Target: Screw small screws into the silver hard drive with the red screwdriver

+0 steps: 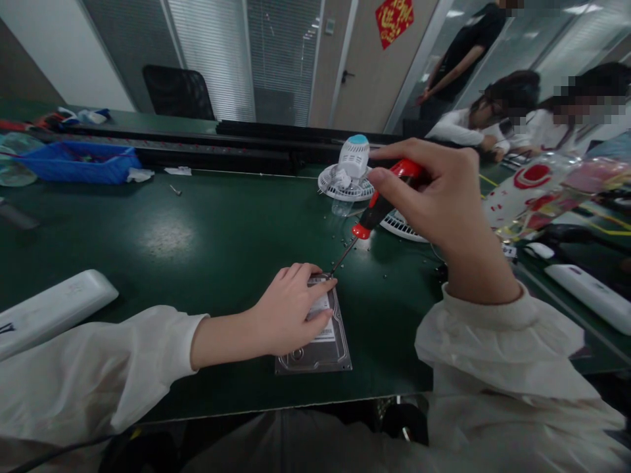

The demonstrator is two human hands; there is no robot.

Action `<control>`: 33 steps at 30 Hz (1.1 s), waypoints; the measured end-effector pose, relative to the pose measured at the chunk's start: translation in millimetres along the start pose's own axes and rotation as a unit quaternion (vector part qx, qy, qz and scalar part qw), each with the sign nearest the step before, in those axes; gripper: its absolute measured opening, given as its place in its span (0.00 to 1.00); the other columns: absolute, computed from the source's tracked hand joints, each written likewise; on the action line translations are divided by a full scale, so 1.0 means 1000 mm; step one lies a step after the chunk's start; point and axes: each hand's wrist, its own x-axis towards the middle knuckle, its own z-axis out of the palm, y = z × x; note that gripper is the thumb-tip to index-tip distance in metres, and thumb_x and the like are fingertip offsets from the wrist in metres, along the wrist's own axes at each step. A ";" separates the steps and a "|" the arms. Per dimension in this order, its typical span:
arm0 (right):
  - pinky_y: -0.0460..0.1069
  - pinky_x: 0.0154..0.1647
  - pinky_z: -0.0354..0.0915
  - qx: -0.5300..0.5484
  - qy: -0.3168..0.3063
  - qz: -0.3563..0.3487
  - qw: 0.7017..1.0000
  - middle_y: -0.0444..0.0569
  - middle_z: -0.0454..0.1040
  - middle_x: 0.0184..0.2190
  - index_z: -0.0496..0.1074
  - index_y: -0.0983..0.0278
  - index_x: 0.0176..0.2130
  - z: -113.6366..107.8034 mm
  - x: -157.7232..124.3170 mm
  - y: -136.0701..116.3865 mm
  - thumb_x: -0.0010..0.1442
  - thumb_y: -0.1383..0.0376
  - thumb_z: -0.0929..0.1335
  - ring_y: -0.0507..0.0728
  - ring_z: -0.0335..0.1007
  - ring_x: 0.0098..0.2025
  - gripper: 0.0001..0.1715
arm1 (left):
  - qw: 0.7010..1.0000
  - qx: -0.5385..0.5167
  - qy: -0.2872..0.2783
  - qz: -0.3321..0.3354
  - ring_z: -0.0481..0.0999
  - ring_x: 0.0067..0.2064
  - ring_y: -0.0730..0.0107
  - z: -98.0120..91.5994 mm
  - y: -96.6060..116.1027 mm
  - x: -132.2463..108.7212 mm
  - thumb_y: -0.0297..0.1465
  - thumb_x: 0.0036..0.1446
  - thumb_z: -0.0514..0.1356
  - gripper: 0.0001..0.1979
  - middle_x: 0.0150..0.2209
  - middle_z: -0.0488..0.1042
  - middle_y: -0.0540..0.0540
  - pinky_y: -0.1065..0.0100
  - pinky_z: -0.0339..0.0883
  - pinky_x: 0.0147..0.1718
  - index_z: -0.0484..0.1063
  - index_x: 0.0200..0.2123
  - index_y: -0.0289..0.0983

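The left hand (290, 309) lies flat, fingers loosely spread, on the hard drive (323, 358) near the table's (221, 236) front edge. The right hand (444, 190) is closed round the screwdriver (379, 207) by its handle — the tilted shaft's tip meets the drive's far edge, just beside the left fingertips.

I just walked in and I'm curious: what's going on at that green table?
Somebody in white sleeves is holding a screwdriver in the right hand. Its tip is at the far end of a hard drive, which lies flat on the green table. The left hand rests on top of the drive, fingers near the tip. Small bits lie scattered just beyond it.
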 end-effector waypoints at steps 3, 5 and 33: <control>0.51 0.36 0.61 0.006 -0.014 -0.016 1.000 0.47 0.76 0.30 0.80 0.58 0.51 -0.001 0.000 0.000 0.65 0.54 0.68 0.51 0.60 0.27 0.19 | 1.000 -0.001 0.001 0.002 0.67 0.62 0.45 0.001 0.000 0.000 0.41 0.72 0.53 0.28 0.62 0.67 0.32 0.43 0.66 0.59 0.67 0.68 0.35; 0.51 0.35 0.60 0.012 -0.030 -0.025 0.999 0.46 0.74 0.30 0.78 0.56 0.54 -0.001 -0.001 -0.001 0.66 0.56 0.67 0.52 0.61 0.28 0.20 | 1.000 -0.002 0.003 0.005 0.67 0.62 0.45 0.002 -0.001 -0.001 0.42 0.72 0.53 0.28 0.63 0.67 0.32 0.43 0.66 0.58 0.66 0.68 0.35; 0.51 0.35 0.61 0.007 -0.065 -0.019 0.998 0.48 0.75 0.32 0.79 0.59 0.51 -0.009 0.003 0.001 0.64 0.51 0.69 0.48 0.55 0.25 0.22 | 1.000 0.007 0.003 0.008 0.67 0.62 0.46 0.000 -0.001 -0.002 0.41 0.72 0.52 0.27 0.63 0.67 0.32 0.44 0.66 0.58 0.66 0.68 0.35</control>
